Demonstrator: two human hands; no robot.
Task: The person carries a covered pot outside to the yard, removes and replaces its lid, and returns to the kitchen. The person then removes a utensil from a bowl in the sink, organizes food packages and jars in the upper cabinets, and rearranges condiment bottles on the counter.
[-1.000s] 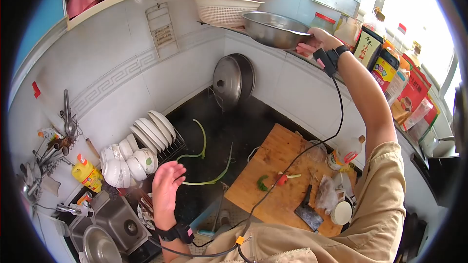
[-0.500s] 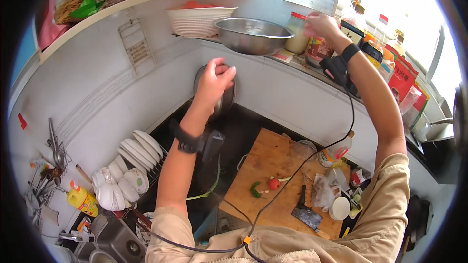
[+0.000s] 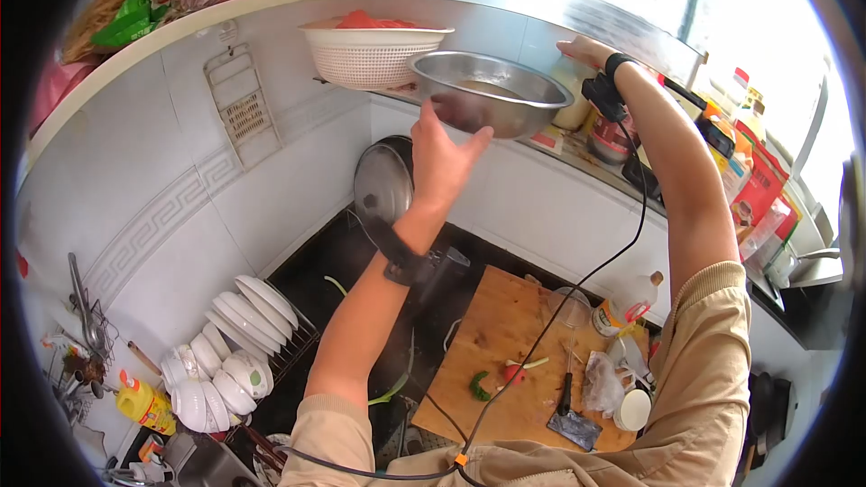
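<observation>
A steel bowl [image 3: 451, 113] with some liquid in it stands on the high ledge, its near side towards me. My left hand [image 3: 442, 162] is against the bowl's underside, thumb and fingers apart on its wall; some fingertips are hidden. Farther right, my right hand [image 3: 588, 52] is over the top of a glass jar [image 3: 572, 114] behind the bowl. Its fingers bend down over the jar's lid, which they cover. Beside the bowl on the left is a white plastic basket [image 3: 370, 59] with something red in it.
Below lies a wooden cutting board [image 3: 483, 325] with a cleaver [image 3: 573, 428], a radish [image 3: 514, 373] and a green pepper [image 3: 478, 386]. White plates and bowls [image 3: 244, 320] fill a rack at left. Bottles and packets crowd the right ledge. A black cable [image 3: 541, 343] hangs across the view.
My left hand has risen and come to the bowl. My right hand has moved onto the jar's top, covering the red lid. The view has shifted slightly.
</observation>
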